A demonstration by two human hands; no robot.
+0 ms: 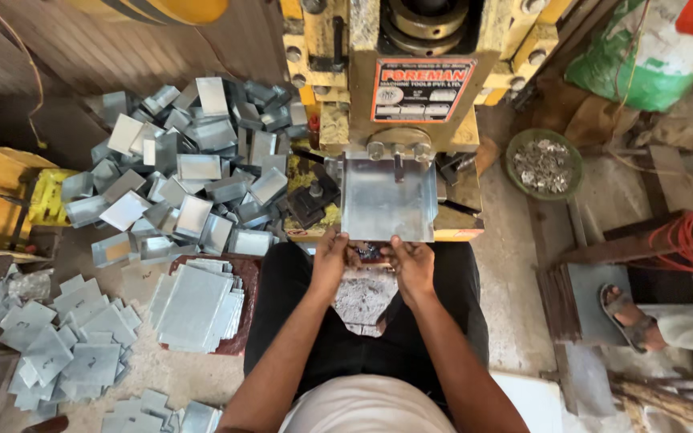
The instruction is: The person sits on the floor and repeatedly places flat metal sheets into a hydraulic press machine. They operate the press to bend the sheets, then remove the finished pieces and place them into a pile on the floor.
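Note:
A flat grey sheet-metal piece [387,196] with bent side edges lies on the bed of a yellow press machine [411,72], its far edge under the tool. My left hand [330,256] grips the near left edge of the piece. My right hand [411,261] grips its near right edge. Both forearms reach forward over my lap in black trousers.
A heap of folded metal boxes [194,168] lies left of the press. A stack of flat metal blanks [198,305] sits by my left knee, with more blanks [74,345] further left. A green bowl of scrap bits [545,164] stands right. Another person's sandalled foot [631,317] rests at right.

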